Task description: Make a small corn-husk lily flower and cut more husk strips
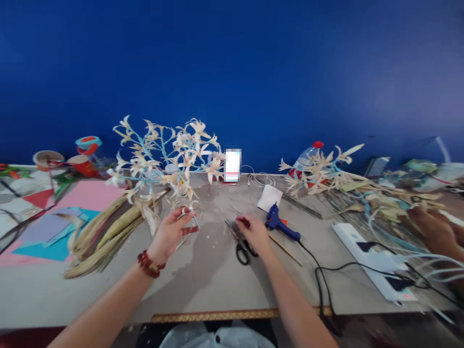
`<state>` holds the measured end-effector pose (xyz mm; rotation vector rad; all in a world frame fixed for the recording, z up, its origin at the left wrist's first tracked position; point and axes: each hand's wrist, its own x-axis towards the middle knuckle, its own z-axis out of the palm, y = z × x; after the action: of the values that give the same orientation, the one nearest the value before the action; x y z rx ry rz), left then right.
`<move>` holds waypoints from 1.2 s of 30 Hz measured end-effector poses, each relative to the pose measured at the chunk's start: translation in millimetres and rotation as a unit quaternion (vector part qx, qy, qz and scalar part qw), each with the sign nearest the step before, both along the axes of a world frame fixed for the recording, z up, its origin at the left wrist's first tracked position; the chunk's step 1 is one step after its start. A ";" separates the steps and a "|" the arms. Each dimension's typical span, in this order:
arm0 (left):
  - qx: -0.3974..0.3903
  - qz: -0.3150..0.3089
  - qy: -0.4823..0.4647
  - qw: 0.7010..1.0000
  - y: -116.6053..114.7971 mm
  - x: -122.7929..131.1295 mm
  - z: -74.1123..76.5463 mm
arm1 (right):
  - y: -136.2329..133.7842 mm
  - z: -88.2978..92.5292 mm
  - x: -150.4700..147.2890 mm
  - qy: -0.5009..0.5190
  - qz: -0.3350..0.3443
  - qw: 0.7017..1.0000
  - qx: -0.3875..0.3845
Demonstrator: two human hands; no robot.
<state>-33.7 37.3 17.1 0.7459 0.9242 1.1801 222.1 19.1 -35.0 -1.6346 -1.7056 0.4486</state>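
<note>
Between thumb and forefinger, the fingers (185,212) of our left hand (173,234) are closed on a short pale blue stem (195,220), pinching it just above the surface (203,285). At three o'clock from it, our right hand (255,234) lies palm down over the scissors (235,236). Its fingers are bent down on them, yet we cannot tell whether they grip or merely rest. The black handles poke out at seven o'clock of that hand, and the blades point to ten o'clock. A red bead bracelet (149,264) circles our left wrist.

Just beside our right hand, at two o'clock, lies a blue glue gun (281,225), its black cord (321,280) trailing to five o'clock, near a white power strip (366,258). A white slip of paper (270,197) sits at twelve o'clock of the gun. At nine o'clock of our left hand lie dried husks (105,234), with coloured paper sheets (54,229) beyond. A blue branch of cream flowers (170,150) stands at twelve o'clock, a second branch (321,171) at two o'clock. Another person's hand (437,232) rests at the far three o'clock edge.
</note>
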 end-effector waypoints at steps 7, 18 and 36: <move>-0.003 -0.033 -0.008 0.999 10.8 14.9 -19.7 | -1.1 0.7 -9.9 -0.063 0.008 0.998 0.014; -0.021 -0.046 -0.053 0.997 8.6 8.7 -31.2 | -40.5 35.1 -5.4 -0.229 0.033 0.972 -0.050; -0.021 -0.060 -0.060 0.996 4.5 12.1 -32.2 | -57.2 23.3 48.5 -0.371 -0.109 0.920 -0.060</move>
<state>-21.5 41.8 -15.0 0.6803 0.7912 1.0848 270.6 -38.1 -11.7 -2.2361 -1.9972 -0.2249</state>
